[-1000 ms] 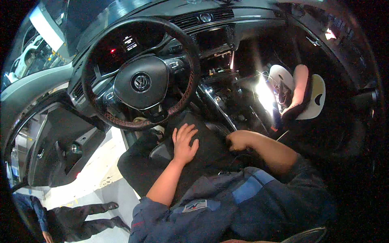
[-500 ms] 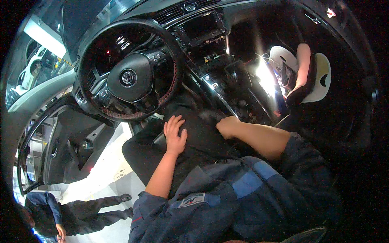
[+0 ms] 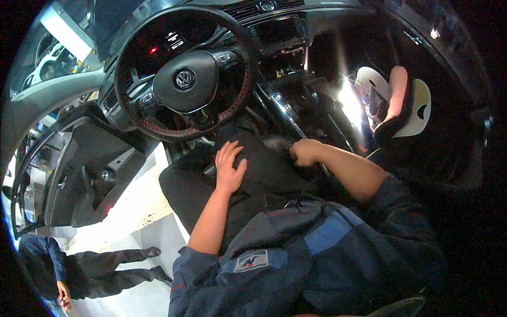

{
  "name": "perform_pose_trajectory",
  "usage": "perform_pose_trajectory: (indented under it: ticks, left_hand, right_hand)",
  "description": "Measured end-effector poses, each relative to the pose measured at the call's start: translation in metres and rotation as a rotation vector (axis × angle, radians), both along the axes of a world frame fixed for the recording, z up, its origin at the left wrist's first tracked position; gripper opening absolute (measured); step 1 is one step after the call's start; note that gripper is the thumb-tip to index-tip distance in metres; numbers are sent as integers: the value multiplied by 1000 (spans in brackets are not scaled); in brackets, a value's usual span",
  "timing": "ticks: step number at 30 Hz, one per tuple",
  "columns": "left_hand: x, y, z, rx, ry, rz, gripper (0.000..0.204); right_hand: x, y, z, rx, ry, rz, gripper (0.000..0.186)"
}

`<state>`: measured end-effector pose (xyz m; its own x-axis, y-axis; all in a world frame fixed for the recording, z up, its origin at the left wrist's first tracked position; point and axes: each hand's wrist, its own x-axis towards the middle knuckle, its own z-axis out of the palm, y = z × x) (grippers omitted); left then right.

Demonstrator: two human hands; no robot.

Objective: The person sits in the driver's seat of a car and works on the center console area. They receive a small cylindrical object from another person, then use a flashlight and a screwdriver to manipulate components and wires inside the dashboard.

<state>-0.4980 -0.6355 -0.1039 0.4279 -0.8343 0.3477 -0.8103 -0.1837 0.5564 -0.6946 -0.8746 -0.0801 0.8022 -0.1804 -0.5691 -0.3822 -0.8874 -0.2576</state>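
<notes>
— How is the left hand [image 3: 229,170] placed?
— It is laid open and loose on the black trousers [image 3: 264,171], near the steering wheel [image 3: 185,82], and nothing is gripped by it.
— And the right hand [image 3: 306,152]?
— It is held curled at the edge of the trousers, near the centre console [image 3: 288,108]. Whether something is grasped inside cannot be told, because this part is poorly lit.

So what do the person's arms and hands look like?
The left hand and right hand are bare, with no gloves. The left sleeve and right sleeve are dark blue and stop around the elbows. A thin red line marks the left one.
</notes>
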Motion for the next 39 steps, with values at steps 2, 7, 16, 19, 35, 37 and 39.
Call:
perform_pose_trajectory:
  ticks: [2, 7, 16, 19, 35, 37, 39]
  left_hand:
    - [0, 1, 1, -20, 24, -18, 43]
    - [-1, -4, -1, -51, 78, -57, 46]
    - [-4, -7, -5, 9, 65, -49, 51]
    - [-6, -8, -3, -10, 99, -19, 44]
    - [7, -228, -34, -55, 1270, 348, 19]
    - [26, -265, -71, -168, 1526, 677, 17]
    - [46, -287, -111, -130, 1598, 852, 26]
  right_hand:
    - [-2, -2, 0, 37, -27, -30, 33]
    - [-1, -3, -14, 65, 14, 17, 42]
    - [-4, -3, 5, 83, 6, -11, 41]
    - [-5, -2, 19, 94, 7, -16, 41]
    - [-53, -38, 71, 39, -71, -41, 39]
    - [-55, -48, 65, 155, -2, -67, 44]
    - [-56, -54, 57, 247, 21, -60, 46]
